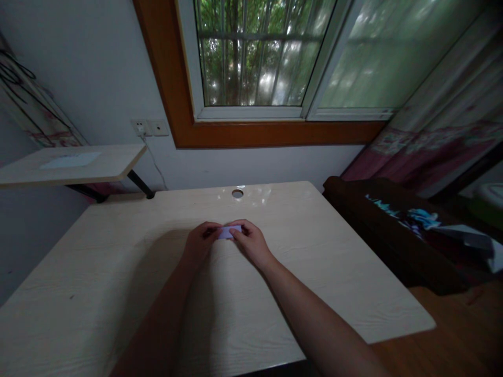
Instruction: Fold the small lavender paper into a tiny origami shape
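Note:
A small pale lilac piece of paper (228, 232) lies on the light wooden desk (118, 272), near its middle. My left hand (201, 242) is at the paper's left end with its fingers curled onto it. My right hand (250, 242) pinches the paper's right end from above. Both hands meet over the paper and cover most of it; only a short strip shows between the fingertips.
A round cable hole (237, 193) sits near the desk's far edge. A smaller raised table (70, 163) with a sheet on it stands at the left. Wall sockets (150, 127) are under the window. A dark wooden bed frame (393, 235) with curtains behind stands at the right.

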The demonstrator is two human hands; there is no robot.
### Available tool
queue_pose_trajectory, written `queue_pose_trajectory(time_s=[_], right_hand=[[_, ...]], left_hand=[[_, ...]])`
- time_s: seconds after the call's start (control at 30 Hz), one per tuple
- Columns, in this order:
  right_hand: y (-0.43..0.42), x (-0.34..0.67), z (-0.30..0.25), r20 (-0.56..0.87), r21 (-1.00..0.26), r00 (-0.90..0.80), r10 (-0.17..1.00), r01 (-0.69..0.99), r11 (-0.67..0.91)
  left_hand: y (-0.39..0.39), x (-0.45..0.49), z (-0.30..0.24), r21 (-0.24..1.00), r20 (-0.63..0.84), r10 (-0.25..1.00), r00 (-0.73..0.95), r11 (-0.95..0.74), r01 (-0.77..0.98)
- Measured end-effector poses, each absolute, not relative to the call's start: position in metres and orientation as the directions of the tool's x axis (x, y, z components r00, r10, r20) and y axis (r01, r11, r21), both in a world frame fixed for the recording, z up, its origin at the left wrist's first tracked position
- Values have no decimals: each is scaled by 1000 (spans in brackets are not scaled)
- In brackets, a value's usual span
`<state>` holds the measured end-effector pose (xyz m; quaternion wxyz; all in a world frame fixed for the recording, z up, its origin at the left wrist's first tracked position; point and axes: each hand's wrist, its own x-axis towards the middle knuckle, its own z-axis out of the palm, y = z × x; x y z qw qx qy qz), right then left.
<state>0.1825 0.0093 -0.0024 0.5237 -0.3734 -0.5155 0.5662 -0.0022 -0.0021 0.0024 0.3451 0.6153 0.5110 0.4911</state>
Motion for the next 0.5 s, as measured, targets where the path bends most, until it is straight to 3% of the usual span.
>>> queue_pose_trajectory(time_s=[0.5], right_hand=[[10,183,-3,106,-971,-181,978,-230,62]], left_hand=[[-2,-2,2,925,257,966,2,-246,289]])
